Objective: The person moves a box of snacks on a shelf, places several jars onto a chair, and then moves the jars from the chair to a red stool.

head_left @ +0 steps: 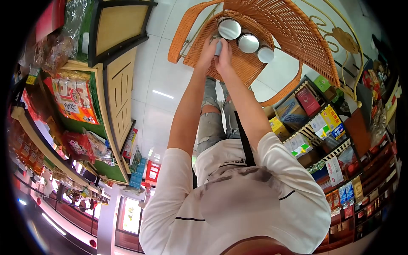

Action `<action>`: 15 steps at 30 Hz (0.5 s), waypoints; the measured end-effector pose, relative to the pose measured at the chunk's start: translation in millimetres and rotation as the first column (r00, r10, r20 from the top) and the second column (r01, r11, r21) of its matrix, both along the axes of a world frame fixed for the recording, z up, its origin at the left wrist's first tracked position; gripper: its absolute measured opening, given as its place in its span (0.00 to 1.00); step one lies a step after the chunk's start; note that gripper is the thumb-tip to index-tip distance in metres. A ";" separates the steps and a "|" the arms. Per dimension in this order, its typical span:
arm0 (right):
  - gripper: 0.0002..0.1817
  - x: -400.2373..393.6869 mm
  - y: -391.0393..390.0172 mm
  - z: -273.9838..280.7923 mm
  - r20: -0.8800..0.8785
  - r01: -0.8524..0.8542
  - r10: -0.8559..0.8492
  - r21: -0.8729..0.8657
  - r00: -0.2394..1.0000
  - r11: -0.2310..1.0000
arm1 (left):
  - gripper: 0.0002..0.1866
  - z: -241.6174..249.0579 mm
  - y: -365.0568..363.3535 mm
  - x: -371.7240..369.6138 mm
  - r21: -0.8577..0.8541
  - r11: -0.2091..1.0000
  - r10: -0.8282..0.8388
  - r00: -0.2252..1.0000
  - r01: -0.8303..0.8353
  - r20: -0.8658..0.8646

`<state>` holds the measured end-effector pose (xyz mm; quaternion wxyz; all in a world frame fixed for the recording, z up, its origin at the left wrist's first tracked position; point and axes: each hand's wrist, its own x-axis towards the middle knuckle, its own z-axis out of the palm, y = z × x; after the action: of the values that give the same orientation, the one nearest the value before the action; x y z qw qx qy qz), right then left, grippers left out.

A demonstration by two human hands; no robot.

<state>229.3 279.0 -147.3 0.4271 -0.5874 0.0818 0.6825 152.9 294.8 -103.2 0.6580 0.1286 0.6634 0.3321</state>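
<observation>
My left hand (pixel 207 52) and my right hand (pixel 224 58) are close together over the front of a woven orange wicker chair (pixel 252 67). Between them they grip a small container with a pale grey top (pixel 218 47), its sides mostly covered by my fingers. Just beyond my hands, three round containers with silvery lids stand on the seat in a slanting row: a large one (pixel 229 29), a middle one (pixel 248 43) and a smaller one (pixel 265 55). The large one is nearest my fingers.
Wooden shelving with packaged goods (pixel 75 100) rises on the left. At the right are racks holding boxes (pixel 307 101) and packets. The chair's left armrest (pixel 180 36) curves beside my left hand, and a gold metal frame (pixel 359 63) stands behind the backrest.
</observation>
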 end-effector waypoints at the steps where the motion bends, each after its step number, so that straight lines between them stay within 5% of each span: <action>1: 0.42 2.7 0.4 -1.7 -0.036 -0.025 0.026 0.022 0.999 0.999 | 0.34 -8.3 1.3 -3.7 0.001 1.000 -0.024 1.000 0.024 0.002; 5: 0.46 6.8 -3.2 -0.5 -0.107 -0.051 0.059 0.072 0.993 0.996 | 0.32 -27.2 -7.1 -14.5 -0.011 0.999 0.035 0.997 -0.034 0.073; 10: 0.50 11.2 -23.2 6.9 -0.038 -0.105 0.106 0.027 0.994 0.994 | 0.27 15.6 -23.6 -12.5 -0.144 0.963 0.243 0.966 -0.228 0.095; 13: 0.50 12.9 -40.2 46.2 0.060 -0.238 0.240 -0.038 0.969 0.970 | 0.27 -34.9 -76.8 -24.5 0.095 0.995 0.047 0.979 -0.028 -0.201; 15: 0.40 17.1 -60.2 71.7 0.100 -0.443 0.449 -0.083 0.888 0.893 | 0.27 9.6 -107.3 -46.4 0.053 0.969 -0.204 0.900 0.242 -0.385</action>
<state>246.4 218.9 -75.6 0.2457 -0.6414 -0.0605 0.7243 106.5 187.5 -93.5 0.5449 0.2978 0.7407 0.2565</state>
